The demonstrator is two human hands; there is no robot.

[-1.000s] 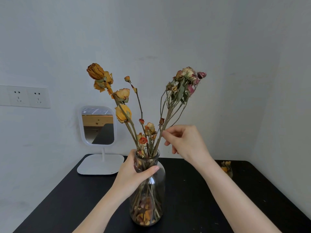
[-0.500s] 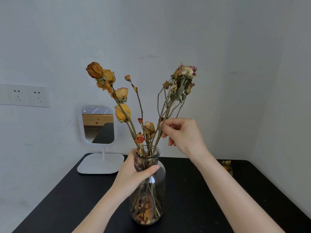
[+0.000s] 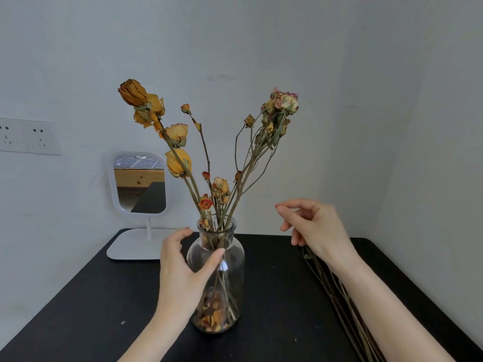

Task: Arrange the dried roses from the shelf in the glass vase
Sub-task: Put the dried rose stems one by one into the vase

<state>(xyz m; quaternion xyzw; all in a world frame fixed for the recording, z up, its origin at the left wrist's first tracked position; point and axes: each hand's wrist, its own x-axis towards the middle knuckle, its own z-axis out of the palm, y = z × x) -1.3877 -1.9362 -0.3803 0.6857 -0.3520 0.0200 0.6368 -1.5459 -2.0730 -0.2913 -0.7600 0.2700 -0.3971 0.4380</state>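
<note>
Dried roses (image 3: pixel 220 185) stand in the glass vase (image 3: pixel 230 259), which sits upright near the middle of the black table (image 3: pixel 274 296). The stems fan into two groups: yellow-orange heads lean left and a paler pink cluster leans right, with short buds low at the neck. Fallen petals lie in the bottom of the vase.

The left hand (image 3: pixel 183 267) holds the vase at its shoulder. The thumb lies across the front glass and the fingers curl round behind the neck. Whether those rear fingers touch the glass cannot be told.

The right hand (image 3: pixel 313 228) hangs in the air to the right of the vase, apart from every stem. Its fingers are loosely curled and it holds nothing.

Loose stems (image 3: pixel 350 325) lie on the table at the right, partly under the right forearm. Their heads are out of view.

Assessment: the arrangement is well advanced, with most stems seated and spread. The loose stems appear to be roses not yet placed, so the task is judged incomplete. No shelf is in view.

A white mirror (image 3: pixel 139 182) stands at the back left, with a wall socket (image 3: pixel 28 135) beyond it.
</note>
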